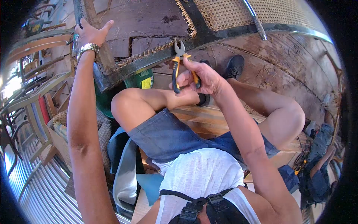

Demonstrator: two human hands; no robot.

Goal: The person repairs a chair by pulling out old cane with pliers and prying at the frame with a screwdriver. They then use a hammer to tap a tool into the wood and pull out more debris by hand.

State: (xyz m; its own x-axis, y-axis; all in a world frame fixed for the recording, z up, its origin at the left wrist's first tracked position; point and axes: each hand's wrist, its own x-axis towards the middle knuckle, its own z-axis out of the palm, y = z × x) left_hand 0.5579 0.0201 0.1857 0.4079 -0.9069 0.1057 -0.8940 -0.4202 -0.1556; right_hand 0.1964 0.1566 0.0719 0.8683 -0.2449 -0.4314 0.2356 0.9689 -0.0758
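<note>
My right hand point(201, 77) is wrapped round the yellow and black handles of a pair of pliers point(180, 50). The pliers' jaws are at the edge of a dark wooden frame point(149, 61), beside a ragged strip of torn cane point(143, 55). My left hand point(92, 34), with a metal watch on the wrist, rests on the frame's left side with its fingers spread. Woven cane webbing point(238, 14) fills the frame's upper right section. A metal tool with a worn end point(257, 24) lies across the frame there.
A green bucket point(138, 80) stands under the frame's left corner. Wooden chair frames point(41, 93) are piled at the left. Cane scraps litter the floor point(276, 67). A bag point(317, 175) and another person's arm point(323, 161) are at the right.
</note>
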